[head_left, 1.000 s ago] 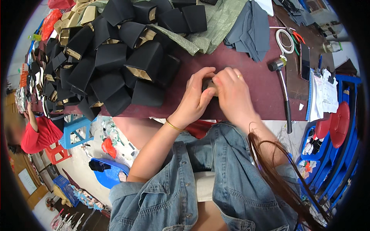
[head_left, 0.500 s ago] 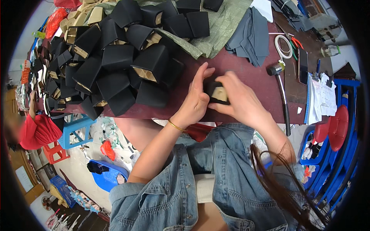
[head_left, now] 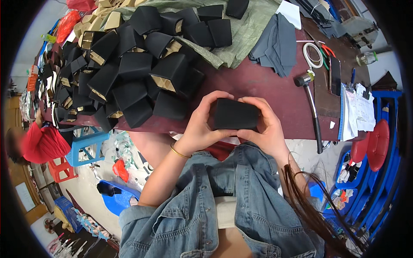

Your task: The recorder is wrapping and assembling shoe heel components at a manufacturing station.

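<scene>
Between my two hands, over the table's near edge, is a black-covered block (head_left: 236,114) with a smooth face turned up. My left hand (head_left: 205,122) wraps its left end, fingers over the far side and thumb along the near side. On the right end my right hand (head_left: 267,124) grips in the same way, the two thumbs close together. The block's underside is hidden. To the left lies a large heap of similar black-covered pieces (head_left: 135,65), several showing beige inner shells at their open ends.
Bare beige shells (head_left: 112,20) lie at the far left on green woven sheeting (head_left: 234,49). Stacked grey fabric pieces (head_left: 275,45), a hammer (head_left: 313,112), a white cable coil (head_left: 313,55), a phone (head_left: 335,76) and papers (head_left: 358,109) occupy the table's right. A person in red (head_left: 43,144) is at left.
My left hand has gone from an upright, flat palm to gripping the block's left end. The block has turned from its beige open end to a black face and come nearer.
</scene>
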Tool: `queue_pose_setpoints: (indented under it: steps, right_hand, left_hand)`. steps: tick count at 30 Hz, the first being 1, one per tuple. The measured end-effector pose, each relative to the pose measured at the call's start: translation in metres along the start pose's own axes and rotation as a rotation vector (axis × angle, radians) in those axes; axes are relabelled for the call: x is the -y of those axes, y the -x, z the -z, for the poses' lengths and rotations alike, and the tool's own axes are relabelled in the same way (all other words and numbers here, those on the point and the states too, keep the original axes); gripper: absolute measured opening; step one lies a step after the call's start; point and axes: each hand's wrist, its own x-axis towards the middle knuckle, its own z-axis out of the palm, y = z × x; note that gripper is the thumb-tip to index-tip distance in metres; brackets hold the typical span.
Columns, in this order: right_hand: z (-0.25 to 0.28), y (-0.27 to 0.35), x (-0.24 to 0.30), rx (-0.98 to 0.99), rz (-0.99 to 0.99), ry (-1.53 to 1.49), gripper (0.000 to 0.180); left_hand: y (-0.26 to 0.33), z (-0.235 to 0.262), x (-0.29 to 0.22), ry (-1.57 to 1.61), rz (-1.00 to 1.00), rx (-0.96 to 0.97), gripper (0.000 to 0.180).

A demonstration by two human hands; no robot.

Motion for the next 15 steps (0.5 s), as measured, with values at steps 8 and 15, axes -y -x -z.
queue_pose_setpoints:
  steps: [8, 15]
  right_hand:
    - [0.006, -0.007, -0.003, -0.010, -0.085, 0.107, 0.064]
    - [0.008, -0.059, 0.001, -0.221, 0.224, 0.371, 0.056]
  left_hand:
    - [-0.003, -0.004, 0.010, -0.071, -0.017, -0.039, 0.082]
    - [-0.004, -0.005, 0.039, -0.141, -0.042, -0.239, 0.083]
